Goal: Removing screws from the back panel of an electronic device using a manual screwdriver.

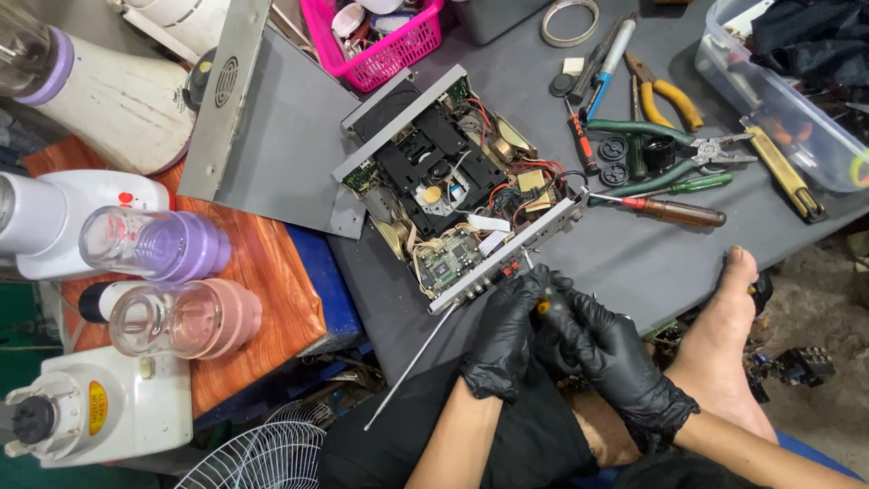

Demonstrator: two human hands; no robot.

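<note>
1. Your fingers, in black gloves, are curled shut. The left hand and right hand press together around a screwdriver handle, black with an orange band. Its tip seems to meet the near edge of the opened player, though the contact point is hidden by your fingers.
2. The disc player lies on the grey work surface just ahead of your hands, turned at an angle. Its top cover is already off, so the opening-up looks done. Judging by the driver at the front panel, work on that panel's fixings is in hand, and the inner parts remain in place.
3. Inside, you can see a black disc tray mechanism in the middle, a green circuit board near the front, red and black wires, and a flat white ribbon cable. The silver front strip carries small buttons.
4. A thin metal rod slants from the player's near corner down toward your lap.
5. The grey metal cover lies to the left of the player.
6. To the right lie hand tools: green-handled pliers, yellow-handled pliers and a brown-handled screwdriver.
7. Farther out, a pink basket sits behind, a clear plastic tub at far right, and blender jars at left.
8. Your bare foot rests by the table edge.
</note>
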